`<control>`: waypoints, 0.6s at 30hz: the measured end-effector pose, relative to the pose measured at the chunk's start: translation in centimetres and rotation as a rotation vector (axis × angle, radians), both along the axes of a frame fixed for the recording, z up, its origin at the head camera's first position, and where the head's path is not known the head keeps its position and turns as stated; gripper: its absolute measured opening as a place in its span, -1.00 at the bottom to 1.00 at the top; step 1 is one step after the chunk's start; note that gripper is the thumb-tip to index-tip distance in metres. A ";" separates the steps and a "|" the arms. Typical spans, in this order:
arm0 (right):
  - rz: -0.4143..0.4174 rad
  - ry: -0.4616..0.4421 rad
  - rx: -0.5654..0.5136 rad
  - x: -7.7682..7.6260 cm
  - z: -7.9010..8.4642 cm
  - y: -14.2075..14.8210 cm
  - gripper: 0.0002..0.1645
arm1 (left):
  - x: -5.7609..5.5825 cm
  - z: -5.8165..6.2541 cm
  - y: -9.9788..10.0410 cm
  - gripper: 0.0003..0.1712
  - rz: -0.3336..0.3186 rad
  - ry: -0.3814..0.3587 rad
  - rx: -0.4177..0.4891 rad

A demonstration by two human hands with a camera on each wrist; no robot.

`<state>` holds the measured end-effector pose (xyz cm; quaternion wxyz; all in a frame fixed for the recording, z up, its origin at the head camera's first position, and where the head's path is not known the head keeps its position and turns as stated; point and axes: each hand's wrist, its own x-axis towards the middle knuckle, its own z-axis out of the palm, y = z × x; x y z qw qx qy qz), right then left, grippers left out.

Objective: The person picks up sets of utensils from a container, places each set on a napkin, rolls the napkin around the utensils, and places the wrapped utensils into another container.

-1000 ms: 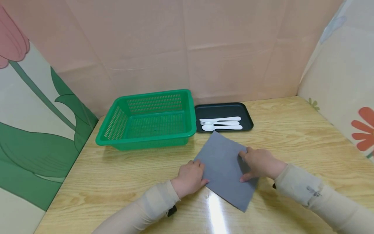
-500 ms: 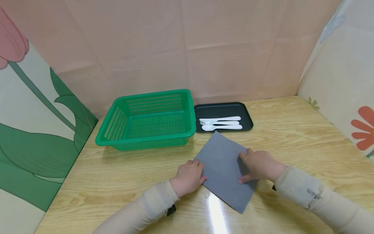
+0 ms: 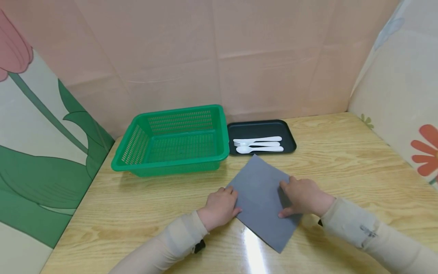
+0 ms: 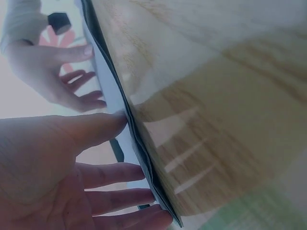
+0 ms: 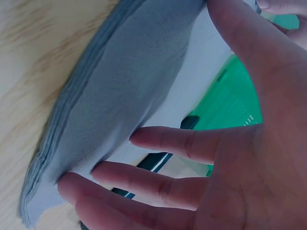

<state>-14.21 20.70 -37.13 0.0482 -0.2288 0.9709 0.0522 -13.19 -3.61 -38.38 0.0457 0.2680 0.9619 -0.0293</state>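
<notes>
A grey folded napkin (image 3: pixel 258 194) with several layers lies turned on the wooden table. My left hand (image 3: pixel 220 207) touches its left edge; in the left wrist view, the thumb and rather straight fingers (image 4: pixel 115 175) rest along the layered edge. On the right part of the napkin rests my right hand (image 3: pixel 306 198), thumb and fingers spread apart. From the right wrist, its fingertips (image 5: pixel 110 172) press into the napkin's top layer, which bulges up between them and the thumb, while the stacked layers show at the edge.
A green plastic basket (image 3: pixel 179 163) stands at the back left. Beside it is a black tray (image 3: pixel 253 129) bearing a white knife (image 3: pixel 267 139), fork (image 3: pixel 263 144) and spoon (image 3: pixel 260 149). The napkin's far corner lies close to the tray's front edge.
The napkin has turned slightly, its near corner shifting left and toward me. My right hand has slid a little nearer with it; the left hand has moved slightly left. Basket and tray stay put.
</notes>
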 end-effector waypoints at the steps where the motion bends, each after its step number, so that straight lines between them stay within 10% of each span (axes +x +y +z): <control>1: -0.001 0.001 0.003 0.0 0.0 0.0 -0.03 | 0.0 0.0 0.0 -0.56 -0.001 0.001 0.001; 18: 0.002 -0.030 0.007 0.4 0.2 -0.2 -0.03 | 0.4 0.0 0.0 -0.55 -0.010 -0.008 0.001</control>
